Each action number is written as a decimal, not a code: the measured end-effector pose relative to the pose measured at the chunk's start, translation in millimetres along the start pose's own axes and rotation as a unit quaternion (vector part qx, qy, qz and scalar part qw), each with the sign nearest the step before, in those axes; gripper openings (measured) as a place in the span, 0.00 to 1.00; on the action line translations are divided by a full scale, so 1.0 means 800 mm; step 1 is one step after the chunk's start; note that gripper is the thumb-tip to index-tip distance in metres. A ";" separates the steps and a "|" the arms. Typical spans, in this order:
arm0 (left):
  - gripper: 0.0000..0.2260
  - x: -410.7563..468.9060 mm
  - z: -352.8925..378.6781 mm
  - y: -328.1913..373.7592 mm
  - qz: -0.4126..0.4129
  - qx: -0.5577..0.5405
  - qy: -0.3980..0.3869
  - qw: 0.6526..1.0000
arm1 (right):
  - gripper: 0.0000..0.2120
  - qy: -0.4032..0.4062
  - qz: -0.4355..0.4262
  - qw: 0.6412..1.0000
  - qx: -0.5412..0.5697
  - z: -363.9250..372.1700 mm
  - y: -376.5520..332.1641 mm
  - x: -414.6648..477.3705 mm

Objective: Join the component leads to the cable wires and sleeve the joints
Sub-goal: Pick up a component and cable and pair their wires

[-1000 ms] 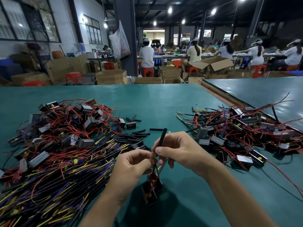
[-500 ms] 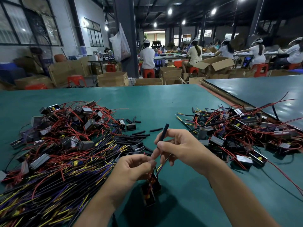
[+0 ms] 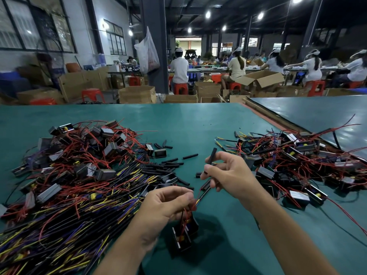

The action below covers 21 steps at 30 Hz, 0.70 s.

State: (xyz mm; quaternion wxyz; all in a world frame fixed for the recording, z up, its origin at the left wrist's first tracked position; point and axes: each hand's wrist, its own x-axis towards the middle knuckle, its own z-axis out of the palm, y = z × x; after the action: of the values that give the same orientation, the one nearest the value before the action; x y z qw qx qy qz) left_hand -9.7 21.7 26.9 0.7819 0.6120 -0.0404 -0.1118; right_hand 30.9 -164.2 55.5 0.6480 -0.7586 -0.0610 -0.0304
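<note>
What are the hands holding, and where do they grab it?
The right hand pinches a black sleeve tube by its lower half. The left hand pinches the red leads just above the component.

Left hand (image 3: 166, 203): low centre, knuckles up, fingers curled, thumb and fingertips pinching red leads (image 3: 195, 202). Right hand (image 3: 232, 175): higher, to the right, apart from the left; thumb and forefinger pinching a black sleeve (image 3: 212, 156). Both forearms bare, converging from the lower edge.
</note>
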 end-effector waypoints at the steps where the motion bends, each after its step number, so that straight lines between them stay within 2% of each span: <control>1: 0.13 0.000 -0.002 0.002 -0.011 -0.015 -0.009 1.000 | 0.01 0.004 0.000 1.000 -0.010 0.001 0.002 0.000; 7: 0.10 -0.003 -0.008 0.006 -0.045 -0.069 -0.057 0.995 | 0.05 0.025 0.003 0.999 0.021 0.002 -0.001 -0.002; 11: 0.10 -0.003 0.000 0.002 -0.028 -0.034 -0.020 0.999 | 0.03 0.019 -0.022 0.999 0.043 -0.001 -0.002 -0.005; 15: 0.11 -0.002 0.005 -0.002 0.009 0.013 0.013 1.000 | 0.06 -0.019 -0.026 0.998 0.049 0.004 -0.001 -0.010; 18: 0.11 -0.003 0.007 -0.004 0.027 0.045 0.037 0.998 | 0.04 -0.042 -0.030 0.997 0.061 0.006 -0.003 -0.010; 21: 0.07 -0.005 0.009 -0.002 0.034 0.065 0.039 0.997 | 0.04 -0.043 -0.029 0.997 0.056 0.007 -0.002 -0.008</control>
State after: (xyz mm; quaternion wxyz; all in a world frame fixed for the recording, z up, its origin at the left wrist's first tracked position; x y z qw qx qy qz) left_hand -15.2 15.6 27.6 0.7448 0.6636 -0.0378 -0.0582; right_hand 24.0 -158.6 55.2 0.6854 -0.7193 -0.1129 -0.0129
